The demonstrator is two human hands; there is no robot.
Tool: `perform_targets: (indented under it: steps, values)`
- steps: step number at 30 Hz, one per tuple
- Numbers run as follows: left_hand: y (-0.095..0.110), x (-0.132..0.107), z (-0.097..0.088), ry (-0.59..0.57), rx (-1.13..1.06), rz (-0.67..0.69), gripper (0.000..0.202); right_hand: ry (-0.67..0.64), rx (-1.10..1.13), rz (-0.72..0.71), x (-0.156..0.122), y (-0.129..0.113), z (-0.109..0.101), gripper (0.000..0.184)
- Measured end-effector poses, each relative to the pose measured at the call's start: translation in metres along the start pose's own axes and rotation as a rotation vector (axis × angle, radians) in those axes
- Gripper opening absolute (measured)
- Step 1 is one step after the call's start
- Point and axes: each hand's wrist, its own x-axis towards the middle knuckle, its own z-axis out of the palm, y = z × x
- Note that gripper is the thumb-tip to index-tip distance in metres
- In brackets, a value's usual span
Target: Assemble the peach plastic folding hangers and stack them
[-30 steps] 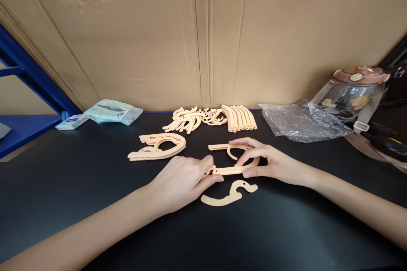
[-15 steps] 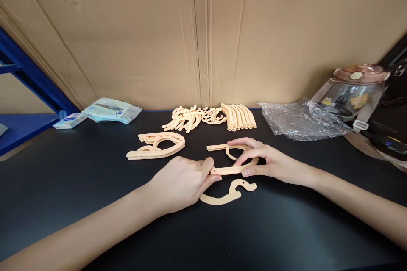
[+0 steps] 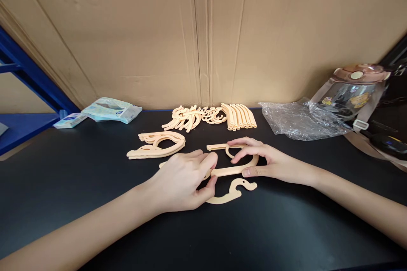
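Fitting pieces, apparently, I have the left fingers (image 3: 209, 162) pinching a half-hidden cream strip (image 3: 207, 174) at the folding-hanger frame (image 3: 233, 171) the right fingers (image 3: 251, 172) hold; just nearer than it lies a hooked piece (image 3: 224, 198); alignment seems needed.

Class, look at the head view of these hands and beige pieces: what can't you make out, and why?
All in the head view:
Most of the beige piece in the left hand: covered by that hand.
Left end of the loose hooked piece: behind the left thumb.
Count of the pile: pieces overlap.
Small print on the blue packet: too small.
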Motion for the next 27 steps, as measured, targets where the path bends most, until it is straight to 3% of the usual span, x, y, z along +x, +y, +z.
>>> perform_targets:
  steps: [3,9,18,23,27]
  values:
    - [0.000,0.002,-0.005,0.068,-0.009,0.060,0.010,0.013,0.002,-0.003,0.000,-0.001,-0.001,0.032]
    - [-0.001,0.006,-0.008,0.191,0.246,0.052,0.016,0.098,0.005,-0.013,0.001,0.002,-0.008,0.036]
    - [-0.008,0.000,-0.005,0.187,0.355,0.117,0.027,0.097,-0.039,-0.029,0.003,0.007,-0.011,0.032]
    - [-0.006,0.000,-0.006,0.111,0.202,0.113,0.021,0.132,-0.049,-0.010,0.003,0.005,-0.009,0.034]
    - [0.004,0.000,-0.006,0.090,-0.156,0.005,0.014,0.172,-0.075,-0.002,0.002,0.005,-0.004,0.038]
